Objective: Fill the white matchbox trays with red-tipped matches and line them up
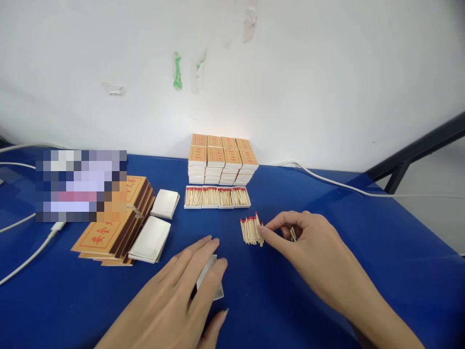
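Observation:
My left hand [181,295] lies near the front edge of the blue table [327,291], fingers wrapped over a small white inner matchbox tray [210,278]. My right hand [308,242] is to its right, fingers pinched on the edge of a small pile of red-tipped matches [251,230], with a few matches tucked under its fingers. Behind the pile, a row of open trays filled with matches [217,197] sits before a stack of closed orange matchboxes [221,160].
Flat orange matchbox sleeves [116,228] are stacked at the left, with white empty trays [150,240] beside them. White cables [327,182] run along the back wall and at the left edge. A dark metal frame [417,150] stands at the right.

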`<action>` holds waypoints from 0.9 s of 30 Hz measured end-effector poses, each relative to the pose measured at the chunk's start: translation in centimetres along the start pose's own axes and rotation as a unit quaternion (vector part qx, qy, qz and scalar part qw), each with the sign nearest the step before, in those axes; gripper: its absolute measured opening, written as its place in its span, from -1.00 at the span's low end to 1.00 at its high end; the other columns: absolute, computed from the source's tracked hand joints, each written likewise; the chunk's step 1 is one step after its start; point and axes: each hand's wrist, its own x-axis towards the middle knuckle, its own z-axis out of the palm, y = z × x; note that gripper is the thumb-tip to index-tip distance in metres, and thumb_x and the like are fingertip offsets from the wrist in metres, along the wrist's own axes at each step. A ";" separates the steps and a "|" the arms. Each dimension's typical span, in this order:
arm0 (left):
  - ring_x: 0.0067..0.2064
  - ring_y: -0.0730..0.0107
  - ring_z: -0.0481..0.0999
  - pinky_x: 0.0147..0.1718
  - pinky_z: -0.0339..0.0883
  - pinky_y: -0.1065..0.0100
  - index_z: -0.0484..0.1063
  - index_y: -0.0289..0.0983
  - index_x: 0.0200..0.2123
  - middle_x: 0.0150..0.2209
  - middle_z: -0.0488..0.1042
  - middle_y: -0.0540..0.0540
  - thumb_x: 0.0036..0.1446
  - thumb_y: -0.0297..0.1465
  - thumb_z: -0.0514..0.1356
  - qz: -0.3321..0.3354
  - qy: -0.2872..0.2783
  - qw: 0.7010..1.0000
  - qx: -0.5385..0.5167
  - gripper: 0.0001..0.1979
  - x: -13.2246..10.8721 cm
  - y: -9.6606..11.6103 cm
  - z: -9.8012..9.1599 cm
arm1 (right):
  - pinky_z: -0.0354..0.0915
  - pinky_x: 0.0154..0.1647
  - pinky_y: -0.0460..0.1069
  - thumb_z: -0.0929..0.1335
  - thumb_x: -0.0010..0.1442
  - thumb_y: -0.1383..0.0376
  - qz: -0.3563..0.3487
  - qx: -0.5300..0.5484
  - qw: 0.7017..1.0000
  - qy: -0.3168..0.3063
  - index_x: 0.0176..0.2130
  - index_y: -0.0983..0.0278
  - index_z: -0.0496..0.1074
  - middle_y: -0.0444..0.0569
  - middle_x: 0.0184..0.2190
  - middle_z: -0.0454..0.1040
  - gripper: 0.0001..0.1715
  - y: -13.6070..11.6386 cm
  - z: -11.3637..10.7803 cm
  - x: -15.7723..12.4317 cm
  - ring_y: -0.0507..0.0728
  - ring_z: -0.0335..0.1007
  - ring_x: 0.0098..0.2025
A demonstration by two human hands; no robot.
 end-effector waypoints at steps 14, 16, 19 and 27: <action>0.31 -0.05 0.72 0.15 0.75 0.07 0.46 -0.34 0.27 0.31 0.66 -0.40 0.63 -0.31 0.01 0.000 0.002 1.000 0.007 -0.63 -0.3 0.2 0.3 | 0.21 -0.26 0.18 0.44 0.35 -0.18 -0.040 -0.130 0.981 0.137 -0.29 0.03 0.76 0.04 -0.42 0.61 -0.55 3.9 -1.6 0.7 0.36 0.49 -0.30; 0.31 -0.05 0.72 0.15 0.74 0.07 0.46 -0.35 0.27 0.31 0.66 -0.40 0.63 -0.32 0.00 0.000 0.004 1.000 0.007 -0.63 -0.3 0.2 0.3 | 0.19 -0.25 0.19 0.44 0.37 -0.17 -0.048 -0.162 0.977 0.131 -0.27 0.01 0.77 0.06 -0.41 0.64 -0.57 4.7 -1.6 0.6 0.40 0.50 -0.27; 0.31 -0.07 0.72 0.15 0.75 0.05 0.46 -0.35 0.27 0.31 0.65 -0.41 0.61 -0.33 0.02 -0.001 -0.002 1.000 0.007 -0.63 -0.2 0.1 0.2 | 0.16 -0.22 0.21 0.45 0.37 -0.09 -0.056 -0.202 0.971 0.117 -0.30 0.01 0.77 0.06 -0.39 0.69 -0.63 4.9 -1.4 0.3 0.45 0.48 -0.22; 0.28 -0.12 0.73 0.09 0.78 0.00 0.43 -0.38 0.27 0.29 0.66 -0.46 0.58 -0.35 0.04 0.009 -0.005 1.000 0.008 -0.64 0.1 0.0 0.2 | 0.18 -0.17 0.24 0.38 0.36 -0.07 -0.039 -0.158 0.984 0.074 -0.30 0.02 0.75 0.03 -0.35 0.69 -0.59 3.9 -0.8 0.2 0.43 0.48 -0.19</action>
